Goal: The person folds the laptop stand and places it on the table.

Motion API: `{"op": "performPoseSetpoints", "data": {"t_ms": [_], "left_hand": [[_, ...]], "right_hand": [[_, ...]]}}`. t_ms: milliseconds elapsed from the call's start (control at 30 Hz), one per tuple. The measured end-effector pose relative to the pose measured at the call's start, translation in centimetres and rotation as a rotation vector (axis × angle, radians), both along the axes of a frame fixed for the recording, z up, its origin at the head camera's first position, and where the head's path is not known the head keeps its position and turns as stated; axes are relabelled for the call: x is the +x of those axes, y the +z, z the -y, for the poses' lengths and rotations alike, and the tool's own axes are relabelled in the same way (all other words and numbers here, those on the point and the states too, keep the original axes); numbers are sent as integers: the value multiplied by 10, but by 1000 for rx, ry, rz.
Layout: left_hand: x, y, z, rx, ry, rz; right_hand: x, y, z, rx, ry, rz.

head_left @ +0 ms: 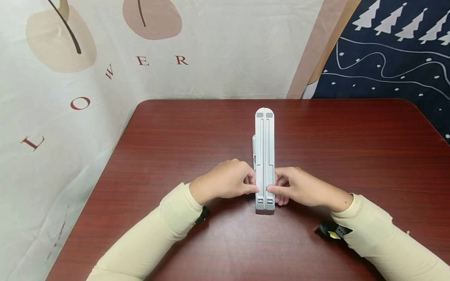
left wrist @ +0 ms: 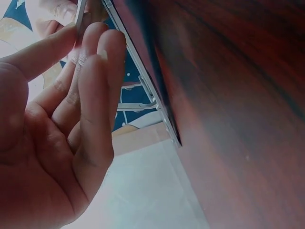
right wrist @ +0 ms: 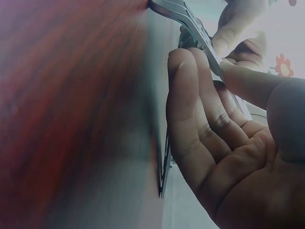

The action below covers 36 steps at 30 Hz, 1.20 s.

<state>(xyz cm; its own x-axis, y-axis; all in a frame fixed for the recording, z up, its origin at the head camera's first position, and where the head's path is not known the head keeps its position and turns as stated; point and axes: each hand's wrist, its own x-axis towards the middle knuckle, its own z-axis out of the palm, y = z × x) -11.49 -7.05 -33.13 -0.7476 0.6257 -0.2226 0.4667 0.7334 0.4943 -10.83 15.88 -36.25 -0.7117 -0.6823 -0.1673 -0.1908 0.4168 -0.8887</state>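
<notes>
A silver folding laptop stand (head_left: 265, 156), folded narrow, lies lengthwise on the table in the head view. It has grey pads at its far end. My left hand (head_left: 225, 180) pinches its left side close to the near end, thumb on top. On the opposite side my right hand (head_left: 305, 186) grips the other bar between thumb and fingers. The left wrist view shows the left hand (left wrist: 62, 119) with its fingers beneath a bar and the stand's thin struts (left wrist: 136, 107) beyond. In the right wrist view, the right hand's (right wrist: 224, 138) fingers lie under the stand (right wrist: 170, 11).
The dark red wooden table (head_left: 175, 132) extends around the stand on every side. A pale cloth with printed letters (head_left: 225, 78) hangs behind it and on the left. At the back right hangs a navy cloth (head_left: 386, 66) with white trees.
</notes>
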Motion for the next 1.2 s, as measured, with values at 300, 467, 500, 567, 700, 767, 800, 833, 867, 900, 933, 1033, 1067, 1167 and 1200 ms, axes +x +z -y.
{"op": "performPoseSetpoints", "data": {"t_ms": [300,467,500,567,700,767,800,833,867,900,933,1033,1067,1167,1200], "left_hand": [[3,3,0,-54,-12,-71],[5,3,1,-68,-10,-89],[6,3,1,-70,-9,-92],[6,3,0,-74,-7,-97],[9,4,-1,-83,5,-122],[10,4,-3,-86,9,-140],[11,5,-3,-86,13,-149],[12,5,-4,-85,16,-159],[12,5,-5,-81,17,-169],[13,5,-5,-78,20,-179],[14,5,-6,-73,24,-188],[17,6,-8,-58,35,-222],[18,6,-9,-53,40,-233],[20,5,-11,-41,55,-268],[21,5,-11,-37,58,-279]], "right_hand": [[-2,3,-4,58,33,-49],[-5,10,-8,74,-1,-84],[-5,11,-10,76,-16,-91],[-6,16,-14,82,-52,-112],[-11,29,-18,96,-120,-175],[-14,38,-20,112,-150,-225],[-16,42,-21,117,-162,-248],[-18,47,-23,121,-177,-271],[-20,51,-24,121,-190,-297],[-23,55,-24,119,-203,-325],[-26,58,-25,115,-218,-351],[-34,65,-24,93,-265,-418],[-37,66,-23,90,-280,-440],[-44,70,-19,89,-329,-482],[-47,71,-18,93,-346,-493]]}}
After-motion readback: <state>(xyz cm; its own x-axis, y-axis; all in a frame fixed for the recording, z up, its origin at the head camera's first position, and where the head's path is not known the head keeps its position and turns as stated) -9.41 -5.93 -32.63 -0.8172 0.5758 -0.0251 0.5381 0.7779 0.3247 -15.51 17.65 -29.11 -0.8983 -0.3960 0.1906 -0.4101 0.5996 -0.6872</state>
